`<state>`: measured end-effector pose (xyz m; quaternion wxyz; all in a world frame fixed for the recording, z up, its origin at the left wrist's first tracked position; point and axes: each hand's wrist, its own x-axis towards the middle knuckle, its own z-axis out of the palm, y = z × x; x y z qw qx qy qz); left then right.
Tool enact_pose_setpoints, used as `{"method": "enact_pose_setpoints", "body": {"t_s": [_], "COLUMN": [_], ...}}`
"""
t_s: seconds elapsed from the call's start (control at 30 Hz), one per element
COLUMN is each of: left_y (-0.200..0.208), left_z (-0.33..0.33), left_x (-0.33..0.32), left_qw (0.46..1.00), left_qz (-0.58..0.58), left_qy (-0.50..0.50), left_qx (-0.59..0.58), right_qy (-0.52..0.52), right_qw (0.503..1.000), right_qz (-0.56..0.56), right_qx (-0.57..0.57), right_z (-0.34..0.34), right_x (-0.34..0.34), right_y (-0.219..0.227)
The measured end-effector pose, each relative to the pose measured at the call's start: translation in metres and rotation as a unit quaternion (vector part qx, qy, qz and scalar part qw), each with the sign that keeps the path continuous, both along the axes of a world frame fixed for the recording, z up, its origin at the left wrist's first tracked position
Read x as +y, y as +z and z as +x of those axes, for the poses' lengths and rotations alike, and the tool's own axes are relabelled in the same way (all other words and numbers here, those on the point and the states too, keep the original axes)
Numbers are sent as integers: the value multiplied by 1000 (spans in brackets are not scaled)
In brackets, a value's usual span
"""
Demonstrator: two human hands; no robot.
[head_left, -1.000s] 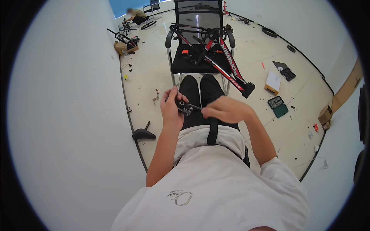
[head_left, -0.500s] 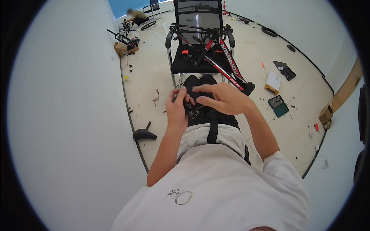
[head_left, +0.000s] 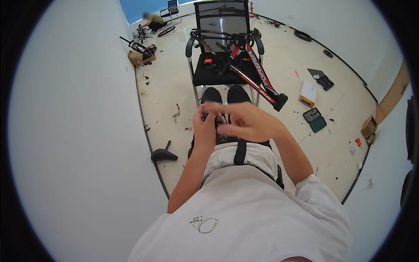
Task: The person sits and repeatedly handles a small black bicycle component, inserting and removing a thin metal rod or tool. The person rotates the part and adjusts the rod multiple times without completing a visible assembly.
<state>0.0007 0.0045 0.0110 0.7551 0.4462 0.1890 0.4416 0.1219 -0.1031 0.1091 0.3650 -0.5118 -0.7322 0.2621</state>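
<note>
Wearer's two hands [head_left: 251, 122], one saddle [head_left: 164, 155], one green case [head_left: 318, 124]

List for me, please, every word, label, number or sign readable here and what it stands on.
Bicycle frame: pale lettering on two tubes, legible but not copied here.
White shirt: small dark lettering beside an oval print, also not copied.
Dark part in the left hand: any marking is hidden or blurred.
Open green case: any marking too small to read.

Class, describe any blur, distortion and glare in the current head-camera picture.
Head view: the right hand is motion-blurred; head view: the left wall has a floor edge that bows, fisheye-fashion; head view: a pale streak shows at the chair back.
</note>
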Motion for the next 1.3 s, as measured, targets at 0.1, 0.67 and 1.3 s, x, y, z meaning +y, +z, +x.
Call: {"method": "enact_pose_setpoints", "body": {"t_s": [0.1,0.67,1.3], "left_y": [9,-7,-3], "left_z": [3,10,3], "left_x": [-3,1,16], "left_qw": [1000,996,996], "left_qz": [10,10,-10], "left_qy": [13,65,91], "left_qx": [18,61,8], "right_qy": [-96,8,49], "right_qw": [990,997,996], "right_qz": [32,-48,-22], "right_qx": [-101,56,78], "right_z": [13,-11,-22], "right_x": [14,-7,-7], "right_y": [-6,-14,-34]}}
